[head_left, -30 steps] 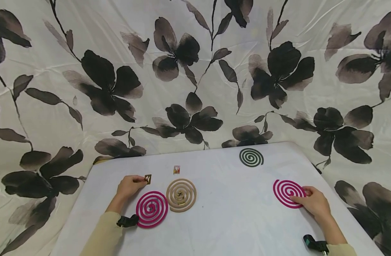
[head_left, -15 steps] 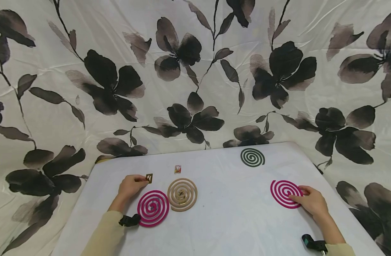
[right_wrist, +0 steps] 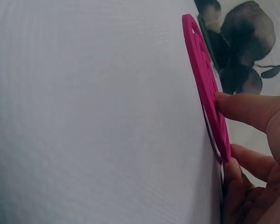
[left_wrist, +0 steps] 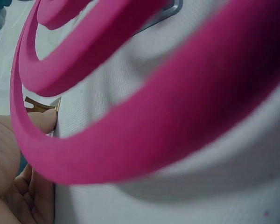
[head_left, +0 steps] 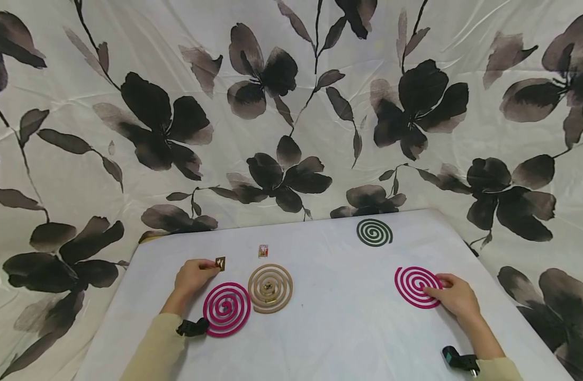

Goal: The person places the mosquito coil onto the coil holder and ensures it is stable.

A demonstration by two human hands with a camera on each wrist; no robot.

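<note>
The fingers (right_wrist: 252, 158) of the right hand (head_left: 458, 297) pinch the edge of the right pink coil (head_left: 417, 287), at right of the head frame, the rest of the spiral reaching out past the grip. Held by one edge, it could snap or droop if squeezed or levered; coils of this sort look brittle.

The left hand (head_left: 191, 277) pinches a small brown piece (head_left: 220, 263) at lower left, near the counter's (head_left: 339, 323) far side. It is thin and could slip, being gripped only at one side.

Just behind that hand lies the left pink coil (head_left: 226, 309). The wrist camera (head_left: 192, 327) overlaps its edge in the head view; whether they touch I cannot tell. A careless pull of the arm could drag or crack this coil, and nudge the beige coil (head_left: 290, 288) just beside it.

Farther out, a small colourful card (head_left: 263, 251) lies above the beige coil, and the green coil (head_left: 374, 233) near the far edge; a sweep across could push that one off.
</note>
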